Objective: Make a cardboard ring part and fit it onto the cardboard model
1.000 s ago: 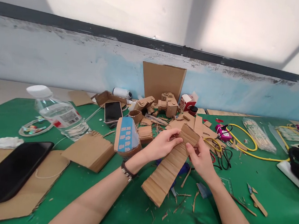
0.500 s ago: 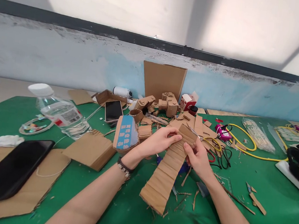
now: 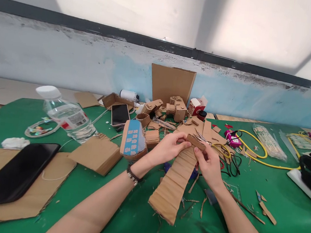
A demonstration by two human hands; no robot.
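Holding a long cardboard strip (image 3: 173, 184) over the green table (image 3: 286, 217), both hands are closed on its far end.

Grip: The left hand (image 3: 166, 148) has thumb and fingers pinched shut on the left edge of the topmost section. The right hand (image 3: 208, 165) pinches the right edge of the same section between thumb and forefinger. Neither hand holds anything else.

Position: The strip slopes from the hands down toward the person, in front of the scissors (image 3: 229, 162). Its near end is low over the table among the scraps (image 3: 191, 204). Whether it touches the cloth cannot be told.

Work done, as judged: Crosswise creases divide the strip into narrow bands along its whole visible length, so the scoring appears complete. The topmost band is bent over, out of line with the rest, which suggests that shaping has begun at that end.

Work left, as judged: All bands below the hands lie nearly in one plane, unbent. The strip is not joined to any other piece, and no glue or tape shows on it. By far the larger part of the shaping appears outstanding.

Surroundings: Small cardboard models (image 3: 176, 109) stand at the back of the table before an upright cardboard sheet (image 3: 172, 83). A water bottle (image 3: 67, 117) lies on its side well to the left, and a black phone (image 3: 14, 176) rests on flat cardboard at the near left. A yellow cable (image 3: 256, 152) loops across the table to the right.
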